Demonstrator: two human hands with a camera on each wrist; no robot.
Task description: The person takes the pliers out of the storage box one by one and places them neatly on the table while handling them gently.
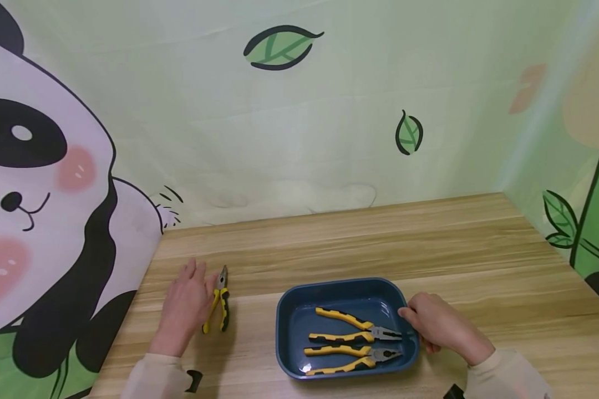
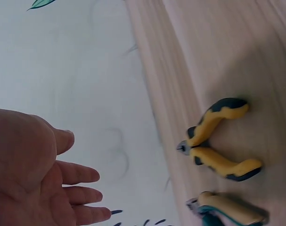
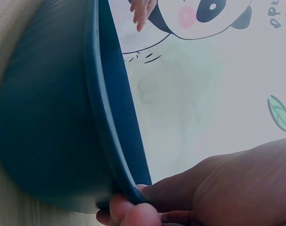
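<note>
My left hand (image 1: 186, 302) is open, fingers spread forward, just left of yellow-and-black long-nose pliers (image 1: 222, 293) that lie with jaws pointing away. In the left wrist view, pliers (image 2: 213, 150) lie with handles apart, beside a second yellow-and-green tool (image 2: 234, 207) cut off by the lower edge. That second tool is hidden in the head view. My right hand (image 1: 441, 327) pinches the right rim of a blue rectangular tray (image 1: 282, 332), thumb inside and fingers outside. Two yellow-and-black pliers, the upper pair (image 1: 369, 332) and the lower pair (image 1: 374, 354), lie in the tray, jaws pointing right.
A wood-grain table (image 1: 259, 249) carries everything. Behind it rises a pale green backdrop (image 1: 329, 155) with leaves and a large panda (image 1: 45, 183) at the left. Another printed wall (image 1: 554, 166) borders the right side.
</note>
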